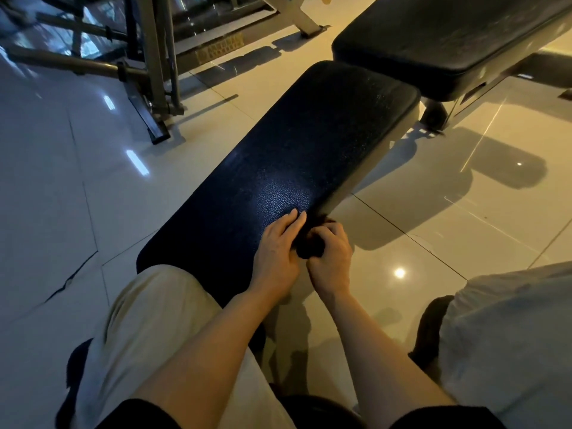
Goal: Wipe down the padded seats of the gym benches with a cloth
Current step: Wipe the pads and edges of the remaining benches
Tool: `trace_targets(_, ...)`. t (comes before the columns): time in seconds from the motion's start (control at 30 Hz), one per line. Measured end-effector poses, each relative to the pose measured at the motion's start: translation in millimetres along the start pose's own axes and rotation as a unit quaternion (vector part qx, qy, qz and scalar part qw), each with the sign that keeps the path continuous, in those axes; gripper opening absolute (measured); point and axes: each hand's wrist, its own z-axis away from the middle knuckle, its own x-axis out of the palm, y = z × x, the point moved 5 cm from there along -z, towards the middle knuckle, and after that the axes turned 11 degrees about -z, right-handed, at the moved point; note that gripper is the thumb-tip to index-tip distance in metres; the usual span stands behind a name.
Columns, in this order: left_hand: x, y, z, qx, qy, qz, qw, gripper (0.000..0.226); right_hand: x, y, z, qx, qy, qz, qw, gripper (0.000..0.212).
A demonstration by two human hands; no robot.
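Note:
A long black padded bench seat [297, 144] runs from the bottom centre up to the right. Both hands meet at its near right edge around a small dark cloth [309, 247], bunched up and mostly hidden between them. My left hand [278, 249] lies with fingers stretched along the pad, its thumb side against the cloth. My right hand [331, 255] has its fingers curled round the cloth at the pad's edge. A second black padded bench [448, 41] stands beyond, at the upper right.
A metal rack frame with bars [151, 57] stands on the glossy tiled floor [62, 181] at the upper left. My legs in light shorts straddle the near bench end. The second bench's wheel and foot [433, 114] sit on the floor to the right.

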Motion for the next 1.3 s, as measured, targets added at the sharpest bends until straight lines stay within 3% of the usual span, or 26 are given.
trace_targets(0.1,0,-1,0,-0.006,-0.009,0.018,1.000,0.067,-24,-14,-18,-0.018,0.151,-0.005,0.988,0.029)
trace_targets(0.17,0,0,0,-0.014,-0.012,0.018,1.000,0.068,-35,-22,-36,-0.033,0.198,-0.007,0.980,0.034)
trace_targets(0.47,-4,0,-4,-0.012,-0.013,0.007,1.000,0.064,-4,-14,-10,-0.043,0.063,0.015,0.997,0.032)
trace_targets(0.63,-9,4,-5,-0.025,-0.053,-0.013,0.998,0.065,-34,-37,-36,-0.037,0.173,-0.012,0.984,0.037)
trace_targets(0.73,-15,8,-6,-0.027,-0.079,-0.024,0.996,0.065,-28,-50,-43,0.009,0.175,-0.014,0.984,0.037)
trace_targets(0.97,-31,12,-24,-0.040,-0.018,0.006,0.999,0.031,0,-25,1,0.024,0.016,-0.025,0.999,0.033)
trace_targets(1.03,-29,15,-31,-0.040,-0.007,0.016,0.999,0.028,-3,-24,1,0.039,0.047,-0.042,0.997,0.038)
trace_targets(1.17,-29,29,-43,-0.027,0.021,0.039,0.999,0.033,-31,-38,-32,0.029,0.187,-0.071,0.979,0.035)
trace_targets(1.3,-28,38,-53,-0.014,0.027,0.052,0.998,0.035,-34,-38,-50,0.028,0.162,-0.054,0.985,0.033)
